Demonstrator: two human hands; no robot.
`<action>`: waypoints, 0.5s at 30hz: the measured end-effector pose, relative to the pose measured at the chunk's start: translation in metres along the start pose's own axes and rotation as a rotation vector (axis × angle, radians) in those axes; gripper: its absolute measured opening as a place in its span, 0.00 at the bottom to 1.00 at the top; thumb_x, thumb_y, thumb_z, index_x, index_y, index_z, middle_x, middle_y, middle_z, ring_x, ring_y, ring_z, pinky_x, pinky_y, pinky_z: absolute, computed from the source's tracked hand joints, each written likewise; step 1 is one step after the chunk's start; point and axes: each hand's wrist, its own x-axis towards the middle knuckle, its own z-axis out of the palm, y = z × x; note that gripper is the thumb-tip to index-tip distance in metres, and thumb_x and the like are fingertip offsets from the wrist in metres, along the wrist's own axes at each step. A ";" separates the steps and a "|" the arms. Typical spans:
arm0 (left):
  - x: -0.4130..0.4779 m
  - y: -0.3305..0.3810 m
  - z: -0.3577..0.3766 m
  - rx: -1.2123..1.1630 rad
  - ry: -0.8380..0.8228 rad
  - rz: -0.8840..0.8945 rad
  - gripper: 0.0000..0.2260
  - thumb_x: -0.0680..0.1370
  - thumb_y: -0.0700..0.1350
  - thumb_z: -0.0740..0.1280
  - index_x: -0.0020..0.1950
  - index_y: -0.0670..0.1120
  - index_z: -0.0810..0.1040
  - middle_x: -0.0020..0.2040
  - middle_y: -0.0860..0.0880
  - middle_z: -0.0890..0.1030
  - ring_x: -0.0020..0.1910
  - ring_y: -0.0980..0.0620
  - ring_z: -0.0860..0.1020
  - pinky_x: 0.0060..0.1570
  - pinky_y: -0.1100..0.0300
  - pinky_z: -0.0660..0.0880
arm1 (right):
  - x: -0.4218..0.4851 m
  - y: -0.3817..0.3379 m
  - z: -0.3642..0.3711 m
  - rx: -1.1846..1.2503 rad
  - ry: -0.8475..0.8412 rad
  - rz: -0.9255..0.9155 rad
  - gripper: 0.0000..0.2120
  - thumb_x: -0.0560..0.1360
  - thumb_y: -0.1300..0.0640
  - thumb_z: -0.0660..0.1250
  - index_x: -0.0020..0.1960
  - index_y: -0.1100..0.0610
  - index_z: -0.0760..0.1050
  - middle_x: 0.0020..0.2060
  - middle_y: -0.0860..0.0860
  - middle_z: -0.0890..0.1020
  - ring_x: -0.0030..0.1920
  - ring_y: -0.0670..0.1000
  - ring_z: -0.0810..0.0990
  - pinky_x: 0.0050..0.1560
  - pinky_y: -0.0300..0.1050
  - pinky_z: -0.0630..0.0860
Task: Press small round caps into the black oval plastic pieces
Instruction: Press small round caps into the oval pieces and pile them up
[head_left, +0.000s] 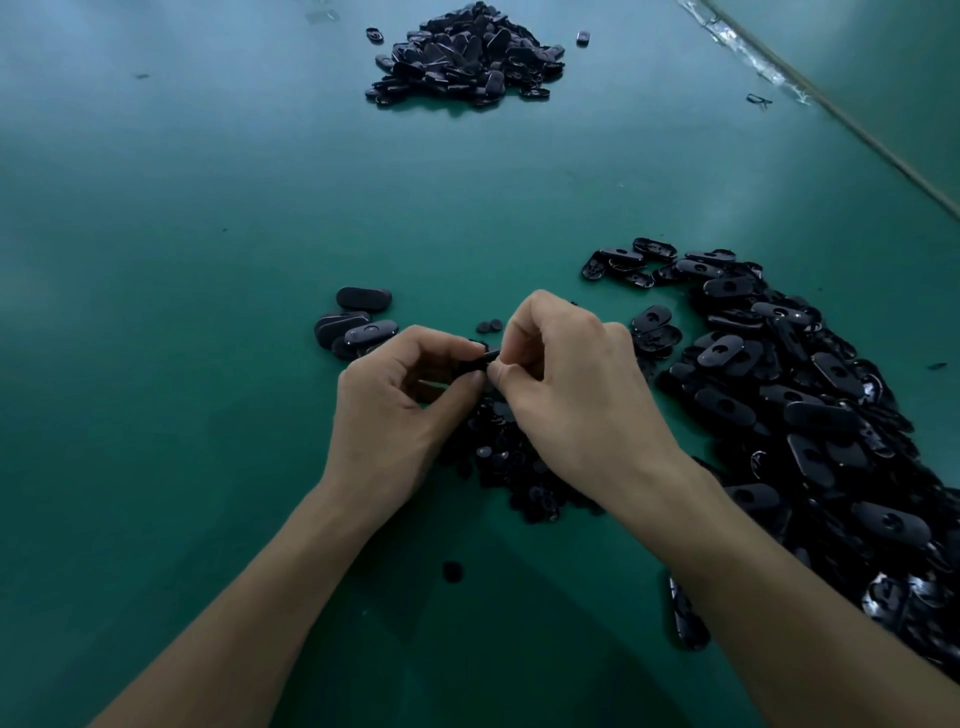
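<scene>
We see the left hand (395, 410) and the right hand (571, 384) meeting above the green desk (208, 260), near its middle. Between them they hold one black oval plastic piece (480, 358), clear of the desk surface. The left fingers (441, 339) curl round one end of it, with the thumb underneath. The right fingers (519, 325) curl in and pinch the other end against the thumb. We cannot tell whether a cap sits under the right fingertips.

Directly below the hands lies a heap of small round black caps (498, 452). Two loose caps (490, 326) lie just beyond the hands, and a single cap (453, 570) lies between the forearms.

To the right we note a large heap of black oval pieces (789, 395), many showing a round hole. To the left of the hands sits a small cluster of oval pieces (353, 327). A separate pile of oval pieces (467, 57) lies at the far end of the desk, well apart.
</scene>
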 end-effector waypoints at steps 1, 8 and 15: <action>0.000 0.000 0.000 0.006 0.006 0.004 0.11 0.73 0.36 0.74 0.47 0.53 0.82 0.44 0.54 0.86 0.42 0.55 0.84 0.46 0.63 0.80 | 0.000 0.000 0.000 0.004 0.011 0.004 0.13 0.76 0.60 0.69 0.38 0.49 0.69 0.36 0.47 0.78 0.38 0.45 0.76 0.33 0.37 0.71; -0.002 0.000 0.001 0.015 0.067 0.032 0.10 0.70 0.40 0.76 0.46 0.54 0.84 0.43 0.54 0.87 0.42 0.53 0.85 0.47 0.60 0.81 | -0.003 -0.003 0.003 0.003 0.066 -0.040 0.15 0.75 0.63 0.69 0.37 0.49 0.68 0.31 0.45 0.76 0.32 0.46 0.74 0.31 0.42 0.71; -0.001 -0.001 0.001 0.038 0.046 0.035 0.09 0.73 0.41 0.74 0.48 0.55 0.83 0.45 0.55 0.86 0.44 0.55 0.85 0.48 0.62 0.80 | -0.005 -0.005 0.007 -0.004 0.091 -0.062 0.13 0.76 0.64 0.67 0.38 0.49 0.70 0.32 0.49 0.78 0.32 0.51 0.75 0.32 0.50 0.74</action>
